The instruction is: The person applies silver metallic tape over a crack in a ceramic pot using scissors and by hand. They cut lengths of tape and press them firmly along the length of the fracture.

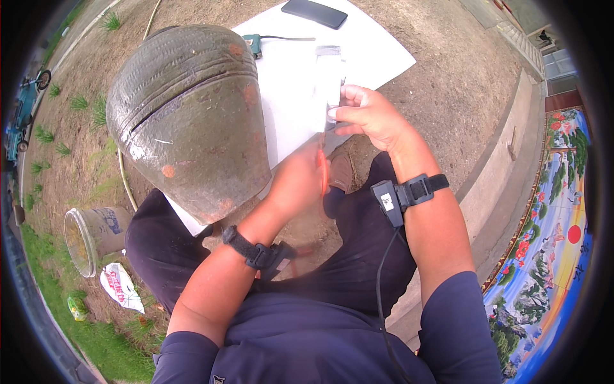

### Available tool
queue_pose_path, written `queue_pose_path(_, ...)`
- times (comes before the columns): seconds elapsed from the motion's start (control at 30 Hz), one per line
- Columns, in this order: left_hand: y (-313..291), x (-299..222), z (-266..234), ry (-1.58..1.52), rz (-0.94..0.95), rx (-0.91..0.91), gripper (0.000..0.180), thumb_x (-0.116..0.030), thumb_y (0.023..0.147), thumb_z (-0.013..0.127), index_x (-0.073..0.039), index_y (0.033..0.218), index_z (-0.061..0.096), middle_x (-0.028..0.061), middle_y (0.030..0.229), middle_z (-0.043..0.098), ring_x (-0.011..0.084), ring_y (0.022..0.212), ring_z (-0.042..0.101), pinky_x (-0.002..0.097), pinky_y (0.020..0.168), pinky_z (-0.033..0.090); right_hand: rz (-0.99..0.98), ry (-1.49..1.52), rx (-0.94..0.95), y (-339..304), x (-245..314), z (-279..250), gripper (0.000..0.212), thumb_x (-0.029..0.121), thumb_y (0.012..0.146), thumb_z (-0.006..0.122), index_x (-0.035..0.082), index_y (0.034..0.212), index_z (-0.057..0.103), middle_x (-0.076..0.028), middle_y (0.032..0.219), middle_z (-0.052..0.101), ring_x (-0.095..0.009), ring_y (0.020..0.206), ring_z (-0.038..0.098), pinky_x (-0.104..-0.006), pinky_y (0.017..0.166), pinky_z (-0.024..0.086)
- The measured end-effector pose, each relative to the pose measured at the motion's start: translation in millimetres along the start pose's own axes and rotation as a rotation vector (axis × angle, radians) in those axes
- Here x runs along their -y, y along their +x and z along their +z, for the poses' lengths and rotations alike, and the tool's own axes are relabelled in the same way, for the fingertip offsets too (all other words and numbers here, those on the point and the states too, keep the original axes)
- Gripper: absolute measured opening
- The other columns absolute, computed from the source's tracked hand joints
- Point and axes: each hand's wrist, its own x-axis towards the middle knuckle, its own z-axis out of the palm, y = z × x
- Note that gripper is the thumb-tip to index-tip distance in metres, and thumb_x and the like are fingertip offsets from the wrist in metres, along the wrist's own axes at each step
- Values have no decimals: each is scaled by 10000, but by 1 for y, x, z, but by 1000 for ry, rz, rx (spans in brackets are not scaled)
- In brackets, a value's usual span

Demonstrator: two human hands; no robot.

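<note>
My left hand (pixel 297 182), blurred, is closed around an orange-handled tool (pixel 324 171) that looks like scissors; its blades are hard to make out. Beyond it, my right hand (pixel 369 115) pinches the edge of a whitish strip (pixel 328 86) with a grey end, thumb and fingers together. The strip lies over a white board (pixel 288 109), and the tool's tip is close to its near end. To the left of my hands a large grey-brown clay jar (pixel 192 121) rests on the board, glossy, with grooves and reddish patches.
A green tape measure (pixel 254 46) lies beside the jar, its tape drawn out. A black phone (pixel 314 13) is at the board's far edge. A dirty bucket (pixel 105 233) and a white plastic bag (pixel 121 287) lie left. A concrete ledge (pixel 480 185) and painted panel (pixel 550 243) run along the right.
</note>
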Motion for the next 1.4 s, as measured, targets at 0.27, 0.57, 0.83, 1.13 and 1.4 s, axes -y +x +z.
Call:
queue_pose_path(0.27, 8, 26, 8, 161, 149, -68, 452, -95, 925, 582, 5, 1362, 525, 128, 838, 685, 169, 687, 629, 341, 637, 522, 20, 88, -137, 6, 0, -3, 183, 148, 912, 687, 62, 1072, 669, -17, 982, 678, -110, 849, 628, -271, 730, 533)
queue_pose_path(0.57, 12, 21, 5, 200, 123, -58, 373, -171, 940, 574, 35, 1250, 573, 161, 871, 692, 196, 750, 652, 352, 699, 526, -12, 17, -89, 4, 0, -3, 190, 104, 894, 691, 32, 1067, 661, -32, 990, 691, -117, 879, 634, -271, 748, 529)
queue_pose_path(0.83, 13, -4, -3, 228, 15, 5, 426, -306, 949, 529, 89, 1081, 621, 254, 902, 684, 319, 836, 675, 395, 794, 517, -14, -27, -60, 5, -2, -6, 202, 83, 881, 696, 25, 1071, 659, -36, 990, 691, -120, 872, 636, -275, 759, 529)
queue_pose_path(1.13, 16, -5, -3, 256, 55, 0, 444, -326, 959, 522, 97, 990, 651, 308, 940, 669, 423, 903, 660, 438, 832, 507, -11, -44, -67, 6, -4, -7, 202, 82, 891, 694, 28, 1083, 663, -34, 1000, 695, -114, 877, 639, -267, 754, 531)
queue_pose_path(1.4, 17, 7, 0, 269, 113, -45, 398, -294, 975, 525, 86, 977, 642, 315, 935, 658, 459, 892, 641, 461, 805, 506, -9, -40, -55, 7, -4, -6, 199, 76, 891, 697, 26, 1081, 665, -37, 998, 697, -114, 883, 643, -262, 750, 538)
